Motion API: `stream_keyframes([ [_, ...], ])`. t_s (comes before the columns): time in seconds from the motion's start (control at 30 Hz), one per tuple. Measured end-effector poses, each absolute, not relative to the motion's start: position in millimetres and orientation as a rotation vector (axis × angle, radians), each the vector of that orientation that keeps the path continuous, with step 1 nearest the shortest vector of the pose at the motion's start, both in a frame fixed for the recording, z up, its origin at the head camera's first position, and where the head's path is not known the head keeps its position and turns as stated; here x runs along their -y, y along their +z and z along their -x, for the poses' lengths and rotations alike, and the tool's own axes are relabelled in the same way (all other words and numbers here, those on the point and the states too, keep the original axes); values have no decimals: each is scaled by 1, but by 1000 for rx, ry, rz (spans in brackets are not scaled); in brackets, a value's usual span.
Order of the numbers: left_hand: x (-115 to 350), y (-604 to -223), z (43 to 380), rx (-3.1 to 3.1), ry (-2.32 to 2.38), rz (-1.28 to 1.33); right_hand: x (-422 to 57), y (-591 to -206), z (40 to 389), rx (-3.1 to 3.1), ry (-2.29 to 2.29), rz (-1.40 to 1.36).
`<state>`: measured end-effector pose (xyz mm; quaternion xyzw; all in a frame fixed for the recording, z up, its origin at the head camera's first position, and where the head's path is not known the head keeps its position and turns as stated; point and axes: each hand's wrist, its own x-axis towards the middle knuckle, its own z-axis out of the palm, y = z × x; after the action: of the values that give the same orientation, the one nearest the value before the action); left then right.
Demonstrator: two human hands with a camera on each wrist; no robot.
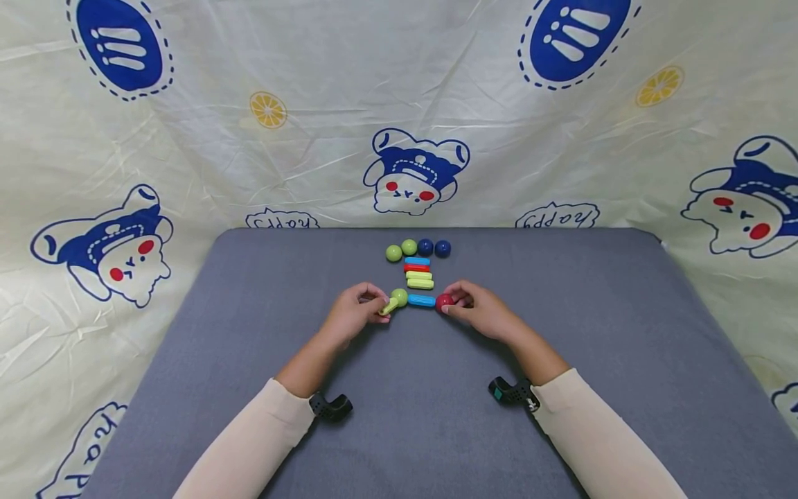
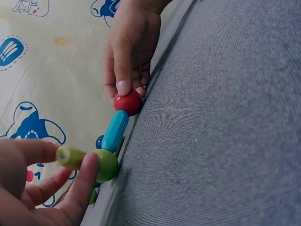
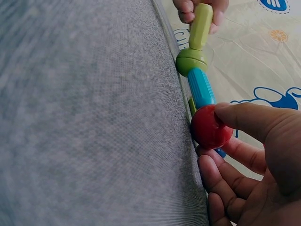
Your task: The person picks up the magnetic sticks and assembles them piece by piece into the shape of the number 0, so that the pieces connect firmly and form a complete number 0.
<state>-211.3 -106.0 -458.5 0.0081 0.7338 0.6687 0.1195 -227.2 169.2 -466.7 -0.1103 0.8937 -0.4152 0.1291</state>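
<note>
My left hand (image 1: 358, 312) pinches a yellow-green rod (image 3: 201, 26) between thumb and fingers. The rod's other end meets a green ball (image 3: 190, 62). From that ball a blue ribbed rod (image 1: 422, 300) runs across to a red ball (image 1: 444, 303), so the pieces form one bent chain. On the right, my right hand (image 1: 483, 310) holds the red ball with thumb and fingertips, as the right wrist view (image 3: 211, 126) also shows close up.
Behind the chain lie two yellow rods (image 1: 420, 284), a red rod (image 1: 417, 267) and a blue rod (image 1: 417, 260), stacked in a column. Farther back, two green balls (image 1: 393, 254) and two dark blue balls (image 1: 442, 248) sit in a row on the grey tabletop (image 1: 561, 298). A printed curtain (image 1: 324, 166) hangs behind.
</note>
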Motion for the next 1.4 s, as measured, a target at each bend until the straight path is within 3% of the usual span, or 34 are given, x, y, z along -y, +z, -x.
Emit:
stream_keyframes([
  [0.77,99,-471,205,-2424,1446,-231,-168,-468,226,-2637,-1198,341],
  [1.4,105,-480,210,-2321,1730,-181,-167,-470,225,-2646,-1212,350],
])
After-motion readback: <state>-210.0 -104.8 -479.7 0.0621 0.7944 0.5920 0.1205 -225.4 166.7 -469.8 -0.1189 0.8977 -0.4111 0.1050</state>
